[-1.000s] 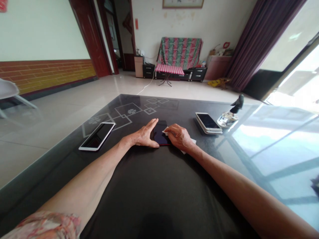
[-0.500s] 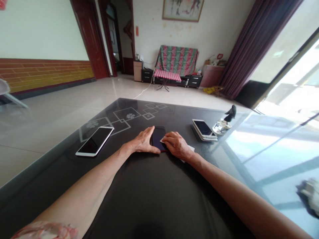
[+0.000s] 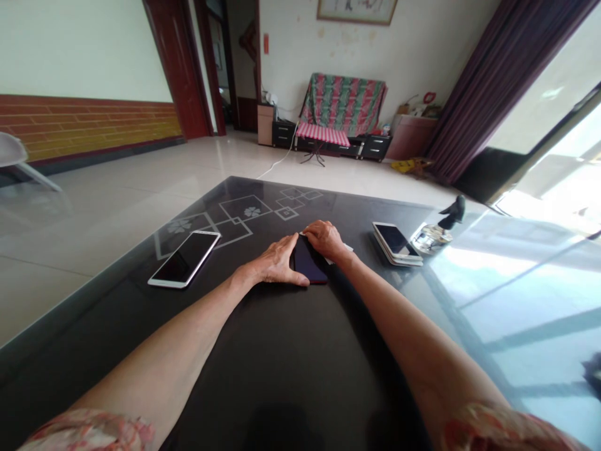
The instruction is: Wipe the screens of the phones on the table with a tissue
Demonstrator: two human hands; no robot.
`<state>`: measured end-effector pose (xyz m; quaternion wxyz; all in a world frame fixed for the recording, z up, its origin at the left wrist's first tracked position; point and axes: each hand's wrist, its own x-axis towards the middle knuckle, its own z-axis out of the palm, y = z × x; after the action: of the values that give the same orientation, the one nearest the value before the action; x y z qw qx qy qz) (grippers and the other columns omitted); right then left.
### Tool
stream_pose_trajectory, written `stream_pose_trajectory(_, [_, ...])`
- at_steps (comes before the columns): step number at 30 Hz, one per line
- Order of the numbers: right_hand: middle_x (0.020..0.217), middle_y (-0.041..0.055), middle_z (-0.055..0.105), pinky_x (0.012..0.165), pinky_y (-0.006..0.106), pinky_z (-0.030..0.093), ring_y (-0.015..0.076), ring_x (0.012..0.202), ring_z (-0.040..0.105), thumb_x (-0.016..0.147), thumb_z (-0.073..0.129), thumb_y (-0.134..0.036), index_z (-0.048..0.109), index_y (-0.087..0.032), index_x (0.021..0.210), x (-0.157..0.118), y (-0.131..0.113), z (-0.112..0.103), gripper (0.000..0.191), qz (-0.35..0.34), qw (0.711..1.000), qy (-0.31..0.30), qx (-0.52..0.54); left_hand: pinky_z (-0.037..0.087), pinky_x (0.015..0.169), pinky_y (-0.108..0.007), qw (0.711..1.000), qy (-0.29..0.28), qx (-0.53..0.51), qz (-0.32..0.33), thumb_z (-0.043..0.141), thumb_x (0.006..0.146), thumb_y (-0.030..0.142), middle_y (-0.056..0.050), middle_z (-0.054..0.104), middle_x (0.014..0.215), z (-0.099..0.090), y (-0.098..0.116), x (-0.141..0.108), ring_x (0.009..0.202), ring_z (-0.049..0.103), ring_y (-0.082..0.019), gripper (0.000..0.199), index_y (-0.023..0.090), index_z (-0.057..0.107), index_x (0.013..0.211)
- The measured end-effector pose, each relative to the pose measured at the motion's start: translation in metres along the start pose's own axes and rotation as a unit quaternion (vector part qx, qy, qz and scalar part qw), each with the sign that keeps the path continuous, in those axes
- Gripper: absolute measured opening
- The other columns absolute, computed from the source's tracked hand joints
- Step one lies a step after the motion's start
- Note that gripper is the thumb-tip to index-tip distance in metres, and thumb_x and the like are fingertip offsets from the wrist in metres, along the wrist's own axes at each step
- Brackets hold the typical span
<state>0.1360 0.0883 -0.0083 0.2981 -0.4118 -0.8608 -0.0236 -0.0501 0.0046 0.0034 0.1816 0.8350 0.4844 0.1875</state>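
My left hand lies flat, fingers spread, pinning the left edge of the dark phone on the black glass table; my right hand has moved from the phone's near end up to its far end, fingers curled on a white cloth, probably pinched, hard to confirm; so the wipe has covered the screen's length; white phone left, stacked phones right untouched.
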Motion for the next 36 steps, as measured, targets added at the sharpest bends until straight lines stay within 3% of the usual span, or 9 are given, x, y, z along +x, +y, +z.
stream_pose_trajectory(6, [0.102,0.0052,0.069,0.087,0.034,0.043,0.0186,0.091,0.060,0.088,0.051,-0.020,0.073,-0.024,0.093,-0.027,-0.018,-0.027,0.023,-0.073,0.997,-0.038,0.002,0.022,0.113,-0.046,1.000,-0.007,-0.002,-0.010,0.072,0.054,0.065,-0.021,0.021,0.153,0.002,0.000,0.001,0.141,0.020,-0.037,0.120,0.013,0.017,0.147])
stream_pose_trajectory(10, [0.103,0.0042,0.068,0.086,0.032,0.042,0.0170,0.091,0.060,0.090,0.050,-0.022,0.072,-0.026,0.098,-0.057,-0.029,-0.049,0.024,-0.127,0.989,-0.072,0.031,0.021,0.113,-0.048,1.000,-0.007,-0.001,-0.017,0.071,0.051,0.068,-0.022,0.015,0.154,0.004,-0.002,0.001,0.142,0.013,-0.037,0.127,0.011,0.012,0.148])
stream_pose_trajectory(13, [0.103,0.0033,0.069,0.086,0.032,0.043,0.0167,0.091,0.060,0.090,0.050,-0.022,0.072,-0.026,0.100,-0.066,-0.031,-0.054,0.024,-0.136,0.986,-0.082,0.043,0.019,0.114,-0.048,1.000,-0.013,0.005,-0.026,0.070,0.050,0.070,-0.022,0.012,0.155,0.004,-0.002,0.001,0.143,0.009,-0.038,0.131,0.009,0.008,0.148])
stream_pose_trajectory(23, [0.104,0.0030,0.069,0.089,0.032,0.043,0.0176,0.093,0.060,0.086,0.051,-0.018,0.073,-0.025,0.093,-0.017,-0.017,-0.020,0.024,-0.090,0.994,-0.063,-0.005,0.020,0.114,-0.046,0.999,-0.005,-0.002,-0.032,0.073,0.048,0.067,-0.023,0.017,0.153,0.002,0.002,0.001,0.142,0.016,-0.037,0.134,0.008,0.006,0.148])
stream_pose_trajectory(30, [0.109,0.0047,0.067,0.083,0.033,0.041,0.0208,0.094,0.057,0.090,0.047,-0.023,0.073,-0.024,0.097,0.005,-0.026,-0.010,0.026,-0.018,0.995,-0.067,-0.067,0.019,0.115,-0.046,1.000,0.003,-0.004,-0.021,0.073,0.048,0.068,-0.023,0.016,0.154,0.001,0.001,0.001,0.142,0.015,-0.036,0.133,0.009,0.007,0.148])
stream_pose_trajectory(36, [0.112,0.0051,0.065,0.085,0.031,0.039,0.0193,0.094,0.056,0.091,0.044,-0.020,0.070,-0.023,0.106,-0.012,-0.032,-0.023,0.030,-0.090,0.989,-0.110,-0.042,0.021,0.114,-0.046,1.000,-0.005,-0.002,-0.029,0.073,0.048,0.067,-0.025,0.015,0.153,0.001,0.002,0.001,0.142,0.015,-0.037,0.134,0.006,0.007,0.148])
